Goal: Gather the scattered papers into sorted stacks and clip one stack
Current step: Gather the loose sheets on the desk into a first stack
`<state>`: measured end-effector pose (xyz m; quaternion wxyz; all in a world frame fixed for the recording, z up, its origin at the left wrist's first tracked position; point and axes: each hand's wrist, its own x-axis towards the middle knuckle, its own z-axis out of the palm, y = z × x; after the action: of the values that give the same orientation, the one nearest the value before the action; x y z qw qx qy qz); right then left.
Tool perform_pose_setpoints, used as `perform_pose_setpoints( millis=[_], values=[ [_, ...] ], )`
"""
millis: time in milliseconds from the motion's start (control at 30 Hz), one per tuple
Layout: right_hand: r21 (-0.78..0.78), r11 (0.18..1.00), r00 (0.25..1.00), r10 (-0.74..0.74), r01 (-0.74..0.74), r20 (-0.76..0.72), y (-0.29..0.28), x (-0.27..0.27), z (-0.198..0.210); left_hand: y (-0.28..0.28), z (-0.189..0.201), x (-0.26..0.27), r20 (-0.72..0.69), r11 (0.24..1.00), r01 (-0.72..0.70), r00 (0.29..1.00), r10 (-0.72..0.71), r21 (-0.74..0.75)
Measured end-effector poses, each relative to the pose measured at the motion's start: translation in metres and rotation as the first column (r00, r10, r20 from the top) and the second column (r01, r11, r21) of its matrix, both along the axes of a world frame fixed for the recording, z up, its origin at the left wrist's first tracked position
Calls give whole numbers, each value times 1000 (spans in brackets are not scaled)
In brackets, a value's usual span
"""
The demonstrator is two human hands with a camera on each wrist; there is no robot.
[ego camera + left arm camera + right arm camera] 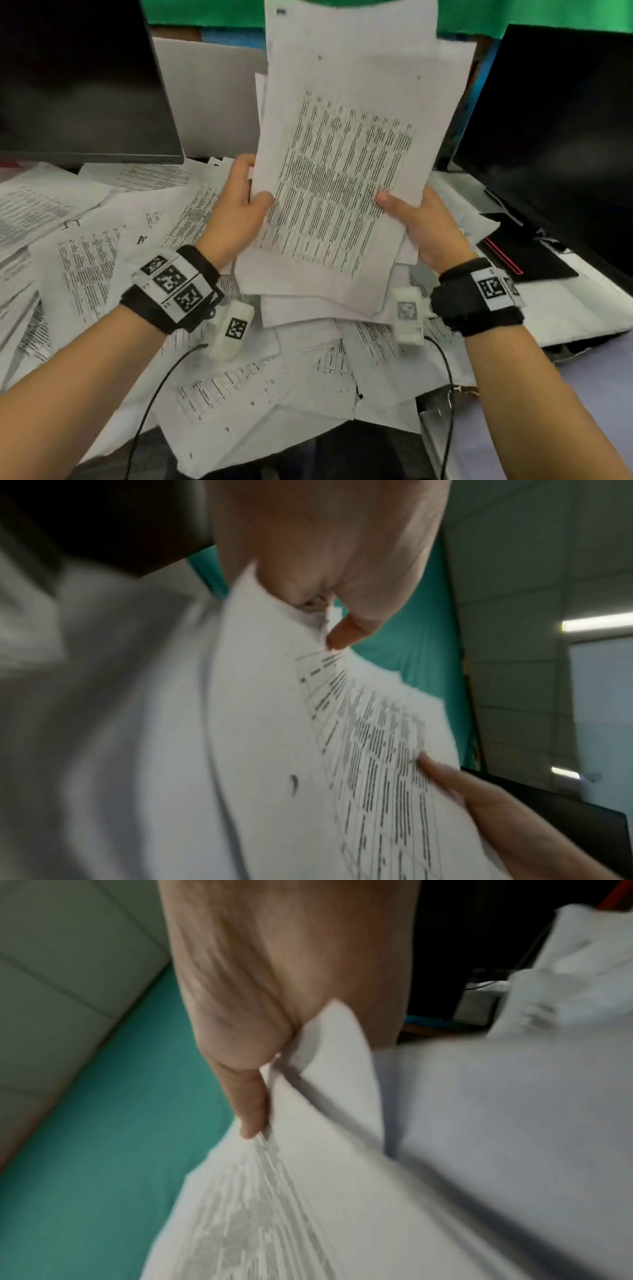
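Both hands raised, L [236,205] & R [423,222], thumbs fwd, fingers curled.

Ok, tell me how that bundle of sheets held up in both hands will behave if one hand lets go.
The bundle of sheets would probably flop: it is thin paper, already bowing between the left hand and right hand. The sheets sit unevenly, edges offset, and no clip shows, so some may fan or slide out. It looks light enough for one hand.

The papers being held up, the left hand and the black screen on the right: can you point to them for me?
held papers [342,178], head view, on the printed table of the front sheet.
left hand [236,209], head view, on the back of the hand.
black screen [561,137], head view, on its dark glass.
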<state>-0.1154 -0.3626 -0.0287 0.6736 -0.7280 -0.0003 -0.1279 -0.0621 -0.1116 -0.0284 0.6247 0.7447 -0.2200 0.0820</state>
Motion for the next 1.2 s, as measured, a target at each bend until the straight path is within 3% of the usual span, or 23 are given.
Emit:
perform_pose_setpoints(
  millis=[133,200,267,333,400,467,533,633,733,767,833,867,933,967,1000,1067,1133,1200],
  values=[
    [66,998,985,-32,21,172,12,5,36,-6,33,0,320,993,-59,943,88,-98],
    [23,1000,980,15,-20,199,19,4,50,-9,45,-3,399,986,-67,909,122,-150],
    [-65,997,980,56,-44,189,24,2,55,-11,50,-4,373,970,-75,914,159,-231],
    [-68,997,987,43,-33,157,23,2,48,-8,43,3,246,949,-69,958,150,-308],
    [-29,1000,990,2,3,144,23,4,36,-6,36,10,82,964,-45,994,69,-261],
    [2,999,989,-44,44,138,28,8,29,-14,34,13,27,991,13,1000,-9,-136],
    [78,990,974,-130,117,186,40,14,34,-29,45,8,92,994,0,996,10,-109],
    [224,960,910,-240,170,337,55,17,61,-41,73,-2,240,948,-68,959,148,-310],
    [227,967,888,-203,115,412,52,16,67,-25,82,0,283,919,-3,951,124,-394],
    [187,978,916,-160,96,368,49,15,57,-15,72,5,237,949,18,969,61,-315],
    [51,997,992,-61,55,113,42,15,18,4,36,17,-49,999,32,998,-34,-34],
    [-14,1000,998,-24,24,-63,39,15,-5,13,12,24,-243,984,69,970,-29,161],
    [-43,999,949,-3,-11,-315,39,16,-45,22,-25,25,-479,866,188,875,66,463],
    [-20,1000,938,-20,14,-346,41,19,-57,22,-36,26,-504,854,196,859,87,482],
    [19,999,943,-36,45,-331,44,23,-61,19,-39,25,-487,904,127,868,98,409],
    [109,990,967,-62,91,-246,51,28,-56,17,-37,23,-425,988,-78,896,127,132],
    [206,976,976,-22,68,-218,50,36,-50,25,-39,26,-385,965,-263,890,245,5],
    [292,957,954,85,3,-288,46,41,-57,37,-48,30,-441,944,-327,841,312,44]
  ],
)
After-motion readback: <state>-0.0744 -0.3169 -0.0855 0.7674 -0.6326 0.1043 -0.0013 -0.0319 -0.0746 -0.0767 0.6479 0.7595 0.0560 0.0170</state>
